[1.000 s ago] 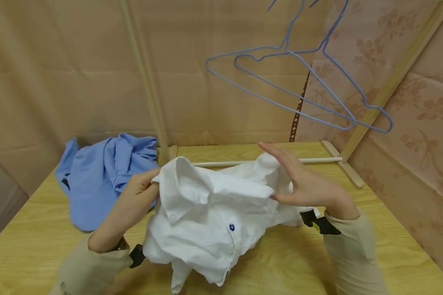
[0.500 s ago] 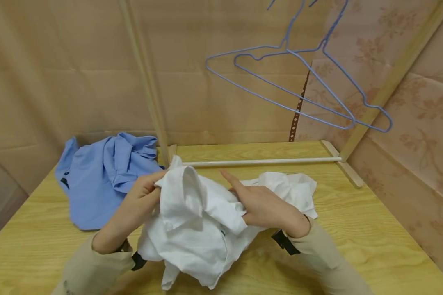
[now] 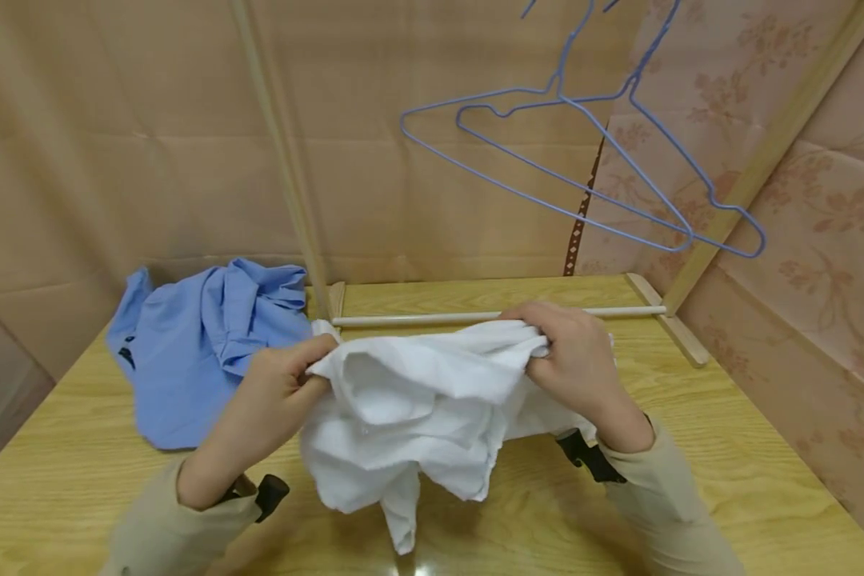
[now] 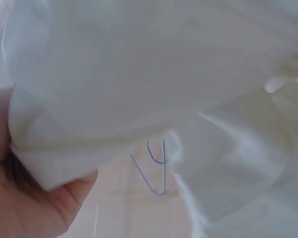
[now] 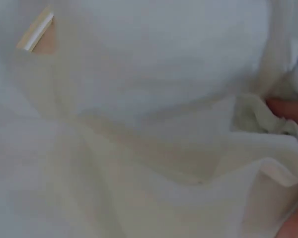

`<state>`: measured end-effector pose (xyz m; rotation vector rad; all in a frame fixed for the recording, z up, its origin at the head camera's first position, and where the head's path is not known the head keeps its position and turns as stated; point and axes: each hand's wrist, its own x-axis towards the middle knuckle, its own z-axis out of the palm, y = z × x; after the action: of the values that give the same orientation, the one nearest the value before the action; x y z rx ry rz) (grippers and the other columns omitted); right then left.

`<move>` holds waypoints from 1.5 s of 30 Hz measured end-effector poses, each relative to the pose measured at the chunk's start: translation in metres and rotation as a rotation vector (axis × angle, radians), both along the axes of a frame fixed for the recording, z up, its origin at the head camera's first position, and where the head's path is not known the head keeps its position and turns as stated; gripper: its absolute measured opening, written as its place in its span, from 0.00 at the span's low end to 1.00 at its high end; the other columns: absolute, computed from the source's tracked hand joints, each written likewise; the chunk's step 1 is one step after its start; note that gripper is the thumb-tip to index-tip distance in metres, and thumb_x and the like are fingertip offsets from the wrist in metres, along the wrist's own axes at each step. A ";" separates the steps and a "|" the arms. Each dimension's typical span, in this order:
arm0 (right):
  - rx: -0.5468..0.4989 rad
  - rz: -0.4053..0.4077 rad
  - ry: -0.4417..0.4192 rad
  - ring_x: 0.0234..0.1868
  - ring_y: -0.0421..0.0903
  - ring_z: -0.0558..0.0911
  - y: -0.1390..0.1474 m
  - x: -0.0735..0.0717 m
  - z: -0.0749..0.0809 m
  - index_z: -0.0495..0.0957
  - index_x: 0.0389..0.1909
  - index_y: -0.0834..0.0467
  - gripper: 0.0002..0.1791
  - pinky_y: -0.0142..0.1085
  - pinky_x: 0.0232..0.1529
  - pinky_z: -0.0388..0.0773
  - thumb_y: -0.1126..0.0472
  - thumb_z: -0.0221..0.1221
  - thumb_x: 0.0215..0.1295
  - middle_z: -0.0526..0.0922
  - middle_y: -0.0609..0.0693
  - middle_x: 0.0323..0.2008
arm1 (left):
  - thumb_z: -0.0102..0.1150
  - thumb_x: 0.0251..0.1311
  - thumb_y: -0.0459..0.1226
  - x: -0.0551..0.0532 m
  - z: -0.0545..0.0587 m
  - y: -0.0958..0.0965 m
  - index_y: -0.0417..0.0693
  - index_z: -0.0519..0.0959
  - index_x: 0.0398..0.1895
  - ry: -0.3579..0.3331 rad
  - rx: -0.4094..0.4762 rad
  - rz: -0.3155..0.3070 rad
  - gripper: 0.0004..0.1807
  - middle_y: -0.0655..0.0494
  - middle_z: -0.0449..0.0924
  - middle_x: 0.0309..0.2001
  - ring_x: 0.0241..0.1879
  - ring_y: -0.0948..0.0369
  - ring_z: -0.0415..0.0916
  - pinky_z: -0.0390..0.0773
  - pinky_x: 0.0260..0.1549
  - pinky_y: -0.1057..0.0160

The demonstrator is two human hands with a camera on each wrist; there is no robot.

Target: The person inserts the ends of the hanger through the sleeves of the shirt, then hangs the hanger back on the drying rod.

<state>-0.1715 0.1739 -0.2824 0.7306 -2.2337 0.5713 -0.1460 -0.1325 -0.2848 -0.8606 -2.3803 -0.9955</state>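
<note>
A crumpled white shirt [image 3: 418, 400] with a collar is stretched between my two hands over the table. My left hand [image 3: 277, 392] pinches its left edge between thumb and fingers. At the other side my right hand [image 3: 579, 364] grips a bunched fold of the cloth. The lower part of the shirt hangs down at the front, and another part lies behind my right wrist. In the left wrist view, the white cloth [image 4: 139, 74] fills most of the picture beside the thumb. Folds of the same cloth [image 5: 154, 163] cover the right wrist view, the fingertips showing at its right edge.
A blue shirt [image 3: 194, 352] lies heaped at the back left of the wooden table [image 3: 727, 480]. Two blue wire hangers [image 3: 547, 172] hang above the back right. A rack with wooden posts [image 3: 281, 152] and a low white bar [image 3: 461, 318] stands behind the white shirt.
My right hand moved left to the shirt's folds, then took hold and drew back right, spreading the cloth. The shirt's hanging front has swung and lifted. My left hand keeps its pinch.
</note>
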 end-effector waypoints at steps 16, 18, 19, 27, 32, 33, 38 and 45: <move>-0.327 -0.190 0.383 0.22 0.52 0.76 0.015 -0.009 0.009 0.83 0.28 0.60 0.06 0.40 0.27 0.68 0.65 0.56 0.56 0.79 0.56 0.21 | 0.63 0.52 0.34 -0.009 -0.003 0.000 0.56 0.76 0.27 -0.136 -0.033 -0.193 0.06 0.67 0.72 0.27 0.26 0.70 0.65 0.69 0.24 0.70; -0.338 -0.216 0.397 0.22 0.53 0.75 0.017 -0.010 0.010 0.83 0.28 0.60 0.07 0.41 0.27 0.68 0.64 0.56 0.58 0.79 0.56 0.21 | 0.60 0.54 0.32 -0.009 -0.002 -0.001 0.54 0.77 0.31 -0.201 0.039 -0.219 0.06 0.63 0.73 0.29 0.27 0.68 0.67 0.70 0.24 0.69; -0.340 -0.227 0.400 0.22 0.53 0.75 0.018 -0.011 0.010 0.83 0.28 0.60 0.08 0.40 0.27 0.67 0.64 0.55 0.59 0.78 0.56 0.20 | 0.58 0.56 0.31 -0.009 -0.002 -0.001 0.51 0.76 0.34 -0.247 0.077 -0.247 0.06 0.61 0.73 0.29 0.27 0.68 0.68 0.70 0.23 0.68; -0.339 -0.302 0.379 0.21 0.50 0.77 0.027 -0.017 0.011 0.83 0.28 0.58 0.07 0.35 0.22 0.61 0.60 0.59 0.58 0.79 0.55 0.21 | 0.55 0.59 0.30 -0.010 -0.003 -0.003 0.45 0.63 0.28 -0.338 0.116 -0.245 0.10 0.59 0.57 0.20 0.18 0.70 0.59 0.63 0.13 0.69; -0.314 -0.311 0.365 0.19 0.49 0.76 0.030 -0.018 0.011 0.83 0.29 0.57 0.06 0.35 0.21 0.60 0.60 0.59 0.57 0.78 0.55 0.20 | 0.52 0.53 0.22 -0.009 -0.001 -0.006 0.46 0.64 0.30 -0.075 0.034 -0.084 0.12 0.66 0.58 0.16 0.13 0.73 0.56 0.59 0.11 0.72; -0.301 -0.302 0.365 0.19 0.48 0.75 0.030 -0.018 0.011 0.83 0.29 0.57 0.06 0.35 0.20 0.59 0.61 0.59 0.58 0.78 0.55 0.20 | 0.51 0.52 0.22 -0.008 0.001 -0.007 0.46 0.66 0.31 -0.059 0.055 -0.047 0.12 0.66 0.61 0.15 0.11 0.74 0.55 0.58 0.09 0.73; -0.202 -0.212 0.332 0.19 0.49 0.72 0.030 -0.019 0.010 0.83 0.32 0.57 0.07 0.38 0.22 0.63 0.67 0.58 0.55 0.76 0.55 0.20 | 0.49 0.57 0.22 -0.006 0.007 -0.013 0.42 0.76 0.36 -0.082 0.317 0.050 0.10 0.64 0.76 0.20 0.11 0.72 0.62 0.61 0.08 0.71; -0.012 0.138 -0.013 0.32 0.42 0.73 0.036 -0.021 0.004 0.78 0.46 0.57 0.25 0.35 0.33 0.69 0.76 0.63 0.43 0.76 0.50 0.34 | 0.48 0.61 0.29 -0.014 0.009 -0.018 0.43 0.70 0.16 -0.043 0.381 0.275 0.15 0.59 0.62 0.11 0.13 0.66 0.62 0.61 0.11 0.70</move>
<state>-0.1923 0.2097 -0.2780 0.8818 -2.2017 0.6568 -0.1596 -0.1506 -0.2763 -0.3653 -2.1611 -1.2986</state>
